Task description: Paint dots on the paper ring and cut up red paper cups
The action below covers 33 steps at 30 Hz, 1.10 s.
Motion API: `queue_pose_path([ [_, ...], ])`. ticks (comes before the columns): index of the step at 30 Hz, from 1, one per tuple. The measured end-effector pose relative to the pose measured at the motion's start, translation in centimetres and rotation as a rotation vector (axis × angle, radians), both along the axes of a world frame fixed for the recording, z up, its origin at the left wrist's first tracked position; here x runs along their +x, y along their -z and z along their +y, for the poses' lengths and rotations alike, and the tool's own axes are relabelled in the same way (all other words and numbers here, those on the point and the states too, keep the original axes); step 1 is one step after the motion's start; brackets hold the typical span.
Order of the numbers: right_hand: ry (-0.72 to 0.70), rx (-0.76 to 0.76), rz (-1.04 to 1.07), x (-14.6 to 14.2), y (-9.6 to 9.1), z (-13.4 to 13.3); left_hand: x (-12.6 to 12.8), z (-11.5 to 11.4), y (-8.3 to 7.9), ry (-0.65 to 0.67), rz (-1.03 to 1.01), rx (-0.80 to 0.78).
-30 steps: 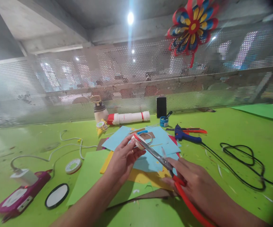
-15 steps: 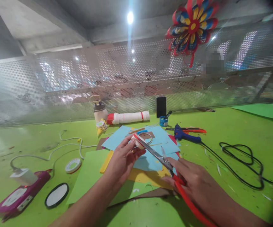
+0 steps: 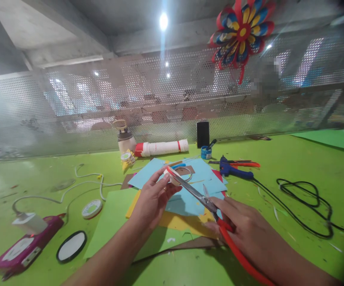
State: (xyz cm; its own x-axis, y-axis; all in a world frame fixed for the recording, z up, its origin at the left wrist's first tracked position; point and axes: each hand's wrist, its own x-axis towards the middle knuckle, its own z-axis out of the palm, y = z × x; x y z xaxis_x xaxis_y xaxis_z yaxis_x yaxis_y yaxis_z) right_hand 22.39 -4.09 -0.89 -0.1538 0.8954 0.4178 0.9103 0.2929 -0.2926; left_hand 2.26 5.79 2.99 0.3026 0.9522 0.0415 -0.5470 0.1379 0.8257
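My left hand (image 3: 155, 190) pinches a small white round piece with a red edge (image 3: 172, 177) between thumb and fingers, above the blue paper sheets (image 3: 148, 172). In my right hand (image 3: 243, 226) is a pair of scissors (image 3: 200, 198) with red handles, pointing up and left. One blade reaches the red edge of the round piece; whether it cuts into it I cannot tell. A thin ring (image 3: 189, 169) lies on the blue paper just behind. Yellow paper (image 3: 179, 223) and green paper (image 3: 106, 222) lie beneath my hands.
At right lies a blue glue gun (image 3: 236, 171) with a looping black cord (image 3: 312, 230). A purple power strip (image 3: 29, 246), a tape roll (image 3: 92, 208) and a black-rimmed disc (image 3: 71, 246) are at left. Behind stand a white tube (image 3: 166, 147), a spray bottle (image 3: 126, 141) and a blue jar (image 3: 206, 153).
My left hand has shifted slightly left with the white round piece, which has turned so its red edge shows differently. The scissors have followed slightly left.
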Motion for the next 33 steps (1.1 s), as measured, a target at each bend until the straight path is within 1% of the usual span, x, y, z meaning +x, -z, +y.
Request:
queue_pose_path([
  [4, 0.010, -0.021, -0.027, 0.07, -0.44, -0.01, 0.08, -0.07, -0.04, -0.013, 0.017, 0.023],
  [9, -0.014, -0.090, 0.015, 0.09, -0.87, -0.01, 0.25, -0.29, 0.02, -0.023, 0.024, 0.023],
  [15, -0.022, -0.099, 0.032, 0.10, -0.81, -0.08, 0.29, -0.25, 0.22, -0.020, 0.033, 0.048],
  [20, -0.027, -0.055, -0.009, 0.14, -0.96, -0.13, 0.26, -0.26, 0.26, -0.056, 0.066, 0.075],
  [23, -0.025, -0.056, -0.020, 0.16, -0.93, -0.12, 0.27, -0.31, 0.21, -0.070, 0.085, 0.087],
  [28, -0.029, -0.044, 0.003, 0.12, -0.65, -0.15, 0.31, -0.38, 0.12, -0.072, 0.087, 0.097],
  [33, -0.029, -0.059, 0.013, 0.01, -0.91, -0.28, 0.31, -0.41, 0.02, -0.074, 0.084, 0.089],
])
